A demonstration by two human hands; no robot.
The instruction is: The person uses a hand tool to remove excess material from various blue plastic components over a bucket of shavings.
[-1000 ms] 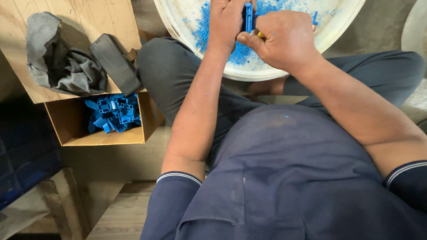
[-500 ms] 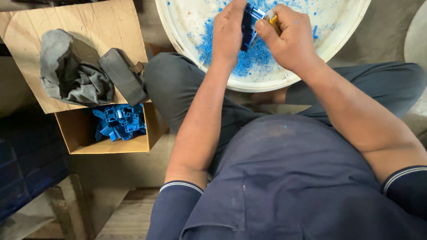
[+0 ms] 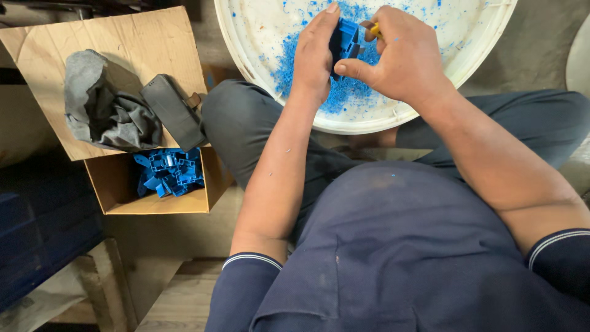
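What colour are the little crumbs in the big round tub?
Blue crumbs, seen in the head view.

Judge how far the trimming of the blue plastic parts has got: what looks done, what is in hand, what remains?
Done: blue shavings litter the white basin, and blue parts lie in the cardboard box. In hand: left hand holds a blue part; right hand works it with a yellow-handled tool. Remaining: cannot tell.

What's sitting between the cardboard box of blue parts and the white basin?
In the head view, the person's bent knee in dark trousers lies between the cardboard box and the white basin.
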